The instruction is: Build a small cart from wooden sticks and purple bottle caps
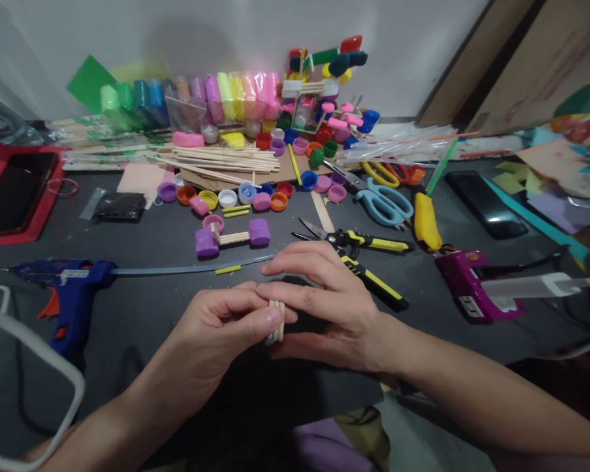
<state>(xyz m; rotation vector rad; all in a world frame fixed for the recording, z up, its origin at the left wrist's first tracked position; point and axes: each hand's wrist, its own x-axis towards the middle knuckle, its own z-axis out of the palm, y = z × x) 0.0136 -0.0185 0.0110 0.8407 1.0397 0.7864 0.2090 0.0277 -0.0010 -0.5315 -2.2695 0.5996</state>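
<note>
The left hand [231, 324] is closed in a pinch, its thumb pressing a small bundle of short pale sticks [276, 321] against the fingers. The bundle is upright between the 2 hands, above the near part of the dark table [152, 305]. The right hand [332, 301] is partly curled around it, fingers at its upper end and thumb near its lower end; whether this hand also grips it, I cannot tell. Beyond the hands, 2 purple pieces [259, 233] are joined by pale sticks [233, 238], with a pink cap [213, 224] just beside the left piece. To the left lies a blue glue gun [73, 278], a long translucent glue stick [191, 269] running from its rear toward the right hand. A short yellow stick [227, 269] lies beside that glue stick. Right of the purple pieces are cutters [347, 241] with 2 black-and-yellow handles, their blades apart, and beyond them light-blue scissors [384, 202]. Farther back, a pile of long pale sticks [226, 159] lies behind a scatter of coloured bottle caps [247, 192]. Packs of coloured material [238, 97] stand in a row near the wall [383, 52].
</note>
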